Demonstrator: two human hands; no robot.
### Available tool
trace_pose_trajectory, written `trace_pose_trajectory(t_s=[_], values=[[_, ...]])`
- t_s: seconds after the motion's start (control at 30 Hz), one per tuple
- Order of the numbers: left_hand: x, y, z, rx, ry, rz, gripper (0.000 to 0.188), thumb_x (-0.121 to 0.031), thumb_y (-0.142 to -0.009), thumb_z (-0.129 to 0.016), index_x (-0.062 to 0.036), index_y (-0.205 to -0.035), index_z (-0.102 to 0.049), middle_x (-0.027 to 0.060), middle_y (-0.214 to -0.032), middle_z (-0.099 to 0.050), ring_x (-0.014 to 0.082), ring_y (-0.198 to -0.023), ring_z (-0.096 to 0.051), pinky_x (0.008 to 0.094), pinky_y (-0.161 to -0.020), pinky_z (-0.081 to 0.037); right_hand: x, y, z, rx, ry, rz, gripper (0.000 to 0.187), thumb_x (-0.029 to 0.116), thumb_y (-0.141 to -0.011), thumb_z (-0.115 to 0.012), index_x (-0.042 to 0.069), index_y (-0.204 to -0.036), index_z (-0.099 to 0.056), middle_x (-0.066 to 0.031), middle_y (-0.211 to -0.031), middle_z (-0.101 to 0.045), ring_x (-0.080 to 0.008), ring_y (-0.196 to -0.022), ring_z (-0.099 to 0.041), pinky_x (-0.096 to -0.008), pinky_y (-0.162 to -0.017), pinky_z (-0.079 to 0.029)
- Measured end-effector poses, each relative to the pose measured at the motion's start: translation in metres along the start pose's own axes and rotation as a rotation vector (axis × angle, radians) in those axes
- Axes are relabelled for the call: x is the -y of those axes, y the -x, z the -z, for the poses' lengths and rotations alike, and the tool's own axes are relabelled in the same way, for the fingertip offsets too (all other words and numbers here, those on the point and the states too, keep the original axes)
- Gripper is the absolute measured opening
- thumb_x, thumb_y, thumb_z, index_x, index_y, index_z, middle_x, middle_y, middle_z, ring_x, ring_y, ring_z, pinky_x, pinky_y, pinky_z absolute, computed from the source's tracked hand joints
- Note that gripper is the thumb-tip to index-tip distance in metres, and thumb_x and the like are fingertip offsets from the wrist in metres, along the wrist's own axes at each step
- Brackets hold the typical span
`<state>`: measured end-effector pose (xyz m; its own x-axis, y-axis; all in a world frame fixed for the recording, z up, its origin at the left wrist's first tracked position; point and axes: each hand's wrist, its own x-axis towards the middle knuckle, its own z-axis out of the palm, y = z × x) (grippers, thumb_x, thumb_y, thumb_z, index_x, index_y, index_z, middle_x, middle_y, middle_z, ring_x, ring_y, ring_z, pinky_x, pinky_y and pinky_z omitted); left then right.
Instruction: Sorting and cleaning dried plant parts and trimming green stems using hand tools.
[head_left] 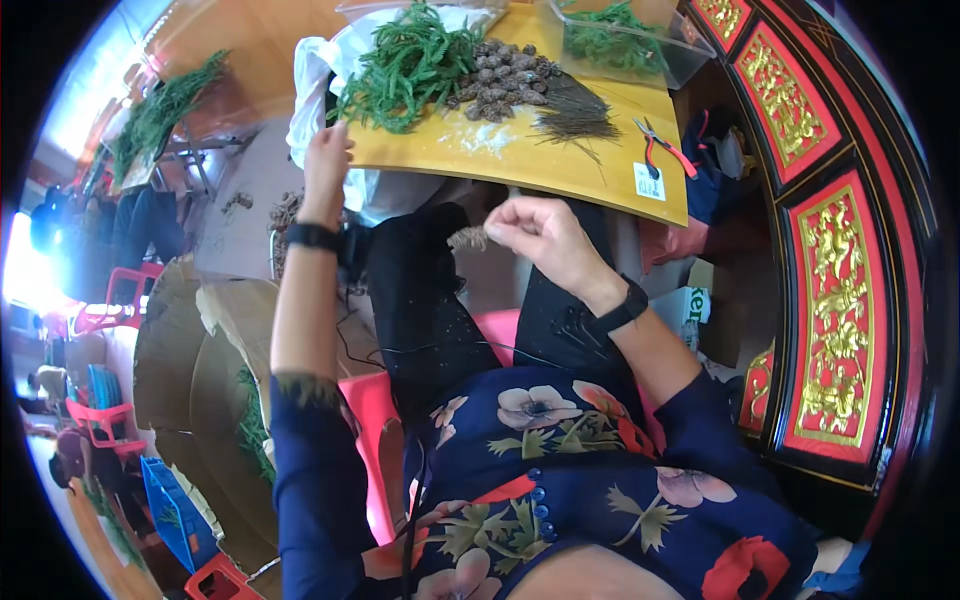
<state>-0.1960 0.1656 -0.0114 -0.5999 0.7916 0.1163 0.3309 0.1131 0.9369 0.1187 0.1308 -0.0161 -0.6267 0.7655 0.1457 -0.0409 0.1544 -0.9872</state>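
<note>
My left hand (328, 162) is raised at the table's left edge, beside the white plastic bag (308, 85) and the green artificial sprigs (405, 65). Its fingers look curled in, slightly blurred; what they hold, if anything, does not show. Over my lap, just in front of the table edge, my right hand (545, 238) pinches with thumb and fingers. At its fingertips is a pale brown, bristly piece (468, 238), too blurred to name. On the yellow table (400, 152) lie a heap of brown pine cones (500, 80), thin dark wires (578, 112) and red-handled pliers (668, 150).
A clear plastic box (690, 62) with green sprigs stands at the table's far right. Left of me is a large open cardboard box (180, 350). A carved red-and-gold panel (832, 320) borders the right. I sit on a pink stool (375, 450); a thin cable crosses my lap.
</note>
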Motion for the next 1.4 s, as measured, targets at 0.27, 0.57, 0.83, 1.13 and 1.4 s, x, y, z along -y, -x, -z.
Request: trace_pose_trajectory(t_s=[0.27,0.57,0.83,1.13,1.4], values=[[0.116,-0.182,0.106,0.031,-0.51,-0.062,0.044,-0.04,-0.088,-0.052,0.0016,-0.1,-0.061,0.0085,-0.086,-0.061,0.0162,-0.074,-0.052,0.0317,-0.065,-0.041,-0.013,0.021,-0.019,0.176,-0.209,-0.169,0.01,0.007,-0.085,-0.063,-0.002,-0.087,-0.065,0.0017,-0.075,-0.062,-0.0017,-0.067,-0.054,-0.0172,-0.063,-0.044],[0.076,-0.169,-0.006,-0.001,-0.147,0.453,0.028,-0.017,-0.08,-0.065,0.0022,-0.1,-0.058,0.0074,-0.071,-0.059,0.0209,-0.061,-0.058,0.0279,-0.054,-0.045,-0.021,0.019,0.006,0.044,-0.109,-0.29,0.009,0.007,-0.084,-0.064,-0.002,-0.085,-0.066,0.0027,-0.068,-0.06,-0.0001,-0.06,-0.05,-0.0166,-0.054,-0.04],[0.05,-0.145,0.01,-0.164,0.022,0.237,0.024,-0.009,-0.078,-0.068,0.0013,-0.099,-0.061,0.0047,-0.074,-0.061,0.0121,-0.063,-0.057,0.0242,-0.053,-0.043,-0.025,0.018,-0.001,0.026,-0.094,-0.252,0.01,0.008,-0.084,-0.065,-0.002,-0.085,-0.066,0.0018,-0.067,-0.061,-0.0003,-0.058,-0.049,-0.0181,-0.052,-0.04],[-0.042,-0.034,-0.008,0.08,0.457,-0.059,0.008,-0.005,-0.086,-0.06,-0.0016,-0.093,-0.06,0.0054,-0.082,-0.063,0.0145,-0.074,-0.062,0.0229,-0.063,-0.047,-0.021,0.019,0.001,-0.025,-0.125,-0.25,0.009,0.008,-0.087,-0.062,-0.002,-0.088,-0.064,0.0042,-0.074,-0.06,0.0003,-0.065,-0.049,-0.0156,-0.058,-0.041],[-0.054,0.071,-0.018,0.204,0.821,0.099,0.007,-0.006,-0.089,-0.057,-0.0033,-0.095,-0.057,0.0056,-0.091,-0.061,0.0169,-0.081,-0.062,0.0268,-0.072,-0.05,-0.034,0.021,0.002,-0.057,-0.105,-0.181,0.008,0.008,-0.088,-0.061,0.0,-0.087,-0.062,0.005,-0.078,-0.057,-0.0006,-0.071,-0.049,-0.016,-0.064,-0.04]])
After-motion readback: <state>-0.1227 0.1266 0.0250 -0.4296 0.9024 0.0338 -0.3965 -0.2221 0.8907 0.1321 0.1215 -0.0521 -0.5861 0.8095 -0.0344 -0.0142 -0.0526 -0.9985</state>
